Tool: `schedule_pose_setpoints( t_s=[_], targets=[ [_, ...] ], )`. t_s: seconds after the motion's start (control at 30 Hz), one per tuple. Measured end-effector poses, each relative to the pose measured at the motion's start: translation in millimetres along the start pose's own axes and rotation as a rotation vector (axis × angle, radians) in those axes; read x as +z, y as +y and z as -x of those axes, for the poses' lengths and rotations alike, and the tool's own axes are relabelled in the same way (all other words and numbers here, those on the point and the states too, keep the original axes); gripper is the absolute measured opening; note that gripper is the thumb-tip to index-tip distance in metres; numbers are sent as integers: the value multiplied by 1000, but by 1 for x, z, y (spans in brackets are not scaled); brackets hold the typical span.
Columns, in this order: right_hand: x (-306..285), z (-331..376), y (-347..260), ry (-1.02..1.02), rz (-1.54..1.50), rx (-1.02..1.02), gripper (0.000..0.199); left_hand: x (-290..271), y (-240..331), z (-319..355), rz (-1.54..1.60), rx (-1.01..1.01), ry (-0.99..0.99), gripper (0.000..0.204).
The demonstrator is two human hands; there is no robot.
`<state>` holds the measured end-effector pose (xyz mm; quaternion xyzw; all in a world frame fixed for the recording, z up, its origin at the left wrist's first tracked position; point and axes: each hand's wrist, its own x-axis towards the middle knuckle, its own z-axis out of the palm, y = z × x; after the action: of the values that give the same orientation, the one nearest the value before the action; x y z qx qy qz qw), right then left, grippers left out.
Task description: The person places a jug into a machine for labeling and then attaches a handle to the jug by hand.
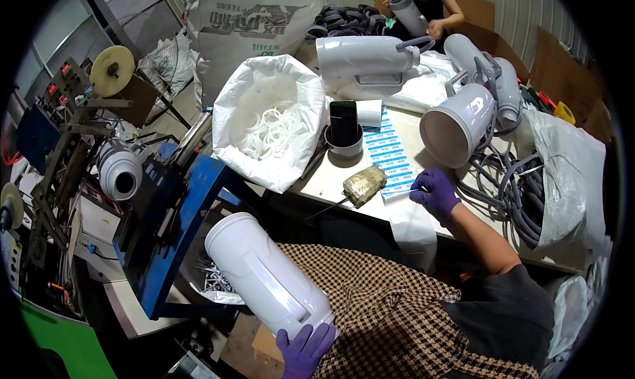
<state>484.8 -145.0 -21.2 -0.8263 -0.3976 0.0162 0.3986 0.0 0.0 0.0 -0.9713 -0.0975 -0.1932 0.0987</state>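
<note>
Left hand (pixel 304 349), purple-gloved, at lower centre, fingers curled up around the closed base end of a white jug (pixel 268 278), gripping it from below. Jug lies across the lap on a checked cloth (pixel 390 313); long axis runs diagonally, base near and to the right, open mouth pointing up-left toward the blue frame (pixel 175 220). A shallow recessed panel shows along its upper side. Right hand (pixel 433 192), also gloved, reaches forward onto the table (pixel 331 174), fingers drawn together, tips pinching at the edge of a sheet of blue-and-white labels (pixel 390 157); what exactly sits between the fingertips is too small to tell. Just left of that hand, a yellowish sponge block (pixel 364 184) with a thin rod sticking out toward the near edge. Beyond the labels, a dark phone (pixel 344 122) stands upright in a small grey cup (pixel 344 144), a white roll beside it. Left of these, an open white bag (pixel 264 124) full of white rings. Right of the labels, a grey jug with handle (pixel 460 121) lies with its mouth facing the viewer, more grey jugs behind it and grey loops of strap (pixel 503 187) heaped to its right. Farther back, another jug lies on its side. Far edge: another person's hands (pixel 433 28) on a jug. At left, a machine with a jug mounted on it (pixel 119 170).
</note>
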Motion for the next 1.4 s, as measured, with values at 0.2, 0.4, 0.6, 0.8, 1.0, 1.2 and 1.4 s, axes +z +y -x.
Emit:
schedule_pose_setpoints(
  t_s=[0.2,0.4,0.6,0.8,1.0,1.2,1.4],
  targets=[
    [-7,28,-6,7,127,-148,17,-4,6,2,5,-45,21,43],
    [1,4,-82,140,-237,-334,16,-11,3,5,70,-46,-97,43],
    [81,-103,-220,-430,-522,-619,15,1,-5,-11,14,57,-82,48],
    [178,-135,-283,-978,-628,-326,24,4,2,16,116,-33,-187,54],
    [196,-119,-301,-916,-444,-356,28,-5,-1,23,119,-45,-158,54],
    [235,-124,-274,-938,-599,-353,71,-57,-6,27,283,-395,-37,54],
    [236,-103,-309,-766,-434,-375,59,-22,29,42,1161,-1267,680,103]
  ],
)
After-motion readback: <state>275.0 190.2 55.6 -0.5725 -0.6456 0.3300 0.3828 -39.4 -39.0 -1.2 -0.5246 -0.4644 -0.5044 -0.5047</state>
